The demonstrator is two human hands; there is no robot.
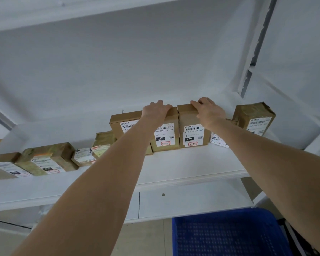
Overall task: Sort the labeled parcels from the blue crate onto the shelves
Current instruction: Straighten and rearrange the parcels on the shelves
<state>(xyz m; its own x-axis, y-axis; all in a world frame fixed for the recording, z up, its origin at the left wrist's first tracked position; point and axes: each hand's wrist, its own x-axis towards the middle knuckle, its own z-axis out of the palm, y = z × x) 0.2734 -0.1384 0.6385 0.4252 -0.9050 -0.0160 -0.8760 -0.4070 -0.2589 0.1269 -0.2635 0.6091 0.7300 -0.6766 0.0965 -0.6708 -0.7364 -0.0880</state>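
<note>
On the white shelf [192,163], 2 brown parcels stand touching. The left hand [156,109] grips the left parcel [164,133] on top; the right hand [208,109] grips the right parcel [191,117]. Best keep both labels facing out.

The person is holding both bare arms stretched forward and up, with the forearms angling inward so that the hands are sitting near each other without touching. The left hand [156,110] is lying palm down, its fingers curling over the top edge of the left box [164,134]. The right hand [209,111] is gripping the top of the right box [192,132] likewise, fingers bending over its upper edge.
</note>
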